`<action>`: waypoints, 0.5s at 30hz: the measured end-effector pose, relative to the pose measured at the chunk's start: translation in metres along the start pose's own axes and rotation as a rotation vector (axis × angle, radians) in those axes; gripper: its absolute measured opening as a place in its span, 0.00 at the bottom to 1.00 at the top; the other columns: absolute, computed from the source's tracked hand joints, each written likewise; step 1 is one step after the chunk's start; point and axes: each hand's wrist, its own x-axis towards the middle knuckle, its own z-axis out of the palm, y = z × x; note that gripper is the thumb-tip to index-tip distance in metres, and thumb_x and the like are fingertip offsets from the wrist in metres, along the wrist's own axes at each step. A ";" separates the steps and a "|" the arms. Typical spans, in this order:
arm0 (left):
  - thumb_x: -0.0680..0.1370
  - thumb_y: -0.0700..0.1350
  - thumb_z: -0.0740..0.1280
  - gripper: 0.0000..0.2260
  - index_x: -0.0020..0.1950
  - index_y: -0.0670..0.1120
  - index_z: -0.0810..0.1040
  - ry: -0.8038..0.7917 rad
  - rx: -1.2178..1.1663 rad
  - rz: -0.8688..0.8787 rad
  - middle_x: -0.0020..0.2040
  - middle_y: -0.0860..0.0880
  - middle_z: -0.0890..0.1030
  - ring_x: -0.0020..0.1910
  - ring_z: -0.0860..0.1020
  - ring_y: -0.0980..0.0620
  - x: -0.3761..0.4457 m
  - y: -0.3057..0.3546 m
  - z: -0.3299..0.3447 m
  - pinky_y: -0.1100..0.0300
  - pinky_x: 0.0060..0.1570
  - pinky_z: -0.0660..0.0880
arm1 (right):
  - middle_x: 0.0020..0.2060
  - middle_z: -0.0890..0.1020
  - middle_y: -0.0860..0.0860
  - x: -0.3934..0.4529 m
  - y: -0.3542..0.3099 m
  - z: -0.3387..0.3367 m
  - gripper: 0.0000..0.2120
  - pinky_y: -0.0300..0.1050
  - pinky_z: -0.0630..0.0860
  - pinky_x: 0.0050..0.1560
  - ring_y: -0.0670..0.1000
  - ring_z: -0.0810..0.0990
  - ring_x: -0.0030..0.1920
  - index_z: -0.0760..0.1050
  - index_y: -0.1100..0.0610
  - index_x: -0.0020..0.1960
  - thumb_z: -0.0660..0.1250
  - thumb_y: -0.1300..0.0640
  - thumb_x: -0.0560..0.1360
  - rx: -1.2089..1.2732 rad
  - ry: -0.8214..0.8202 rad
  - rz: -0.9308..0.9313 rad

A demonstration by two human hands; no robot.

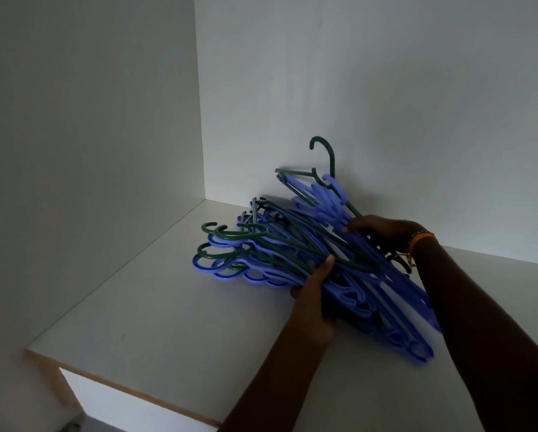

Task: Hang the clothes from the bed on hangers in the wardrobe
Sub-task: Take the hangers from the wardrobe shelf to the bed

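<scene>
Hangers (308, 260) heaped near shelf (136, 307) back corner — left hand (313, 294) and right hand (383, 230) both grip the bundle. Hooks look interlocked — lifting may snag, spilling some off the front edge.

No readable text or labels

Hangers on the shelf

The hanger pile (292, 254) lies on the shelf (168, 322) near its back corner — against the rear wall (386, 88).

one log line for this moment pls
stage: fetching hangers | left hand: grips hanger pile | right hand: grips pile | pile: on wardrobe shelf | clothes: not in view
</scene>
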 end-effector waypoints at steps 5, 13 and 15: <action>0.35 0.56 0.83 0.64 0.69 0.49 0.65 0.109 0.040 0.110 0.59 0.45 0.79 0.56 0.79 0.44 0.002 -0.005 0.006 0.43 0.58 0.76 | 0.54 0.79 0.53 -0.004 -0.008 0.018 0.28 0.47 0.79 0.45 0.54 0.80 0.53 0.74 0.53 0.62 0.64 0.34 0.72 0.079 -0.169 0.029; 0.44 0.62 0.82 0.58 0.71 0.53 0.62 0.089 -0.050 0.252 0.61 0.47 0.78 0.57 0.79 0.46 0.005 -0.012 0.009 0.43 0.56 0.77 | 0.59 0.77 0.59 0.000 0.004 0.027 0.32 0.59 0.77 0.57 0.61 0.80 0.55 0.67 0.56 0.66 0.71 0.41 0.69 -0.140 -0.194 0.062; 0.47 0.65 0.80 0.56 0.71 0.52 0.64 0.088 -0.122 0.258 0.61 0.47 0.78 0.57 0.79 0.46 0.009 -0.013 0.006 0.46 0.52 0.79 | 0.59 0.77 0.58 -0.004 0.004 0.025 0.38 0.56 0.78 0.55 0.59 0.80 0.54 0.67 0.58 0.65 0.75 0.41 0.63 -0.198 -0.180 0.017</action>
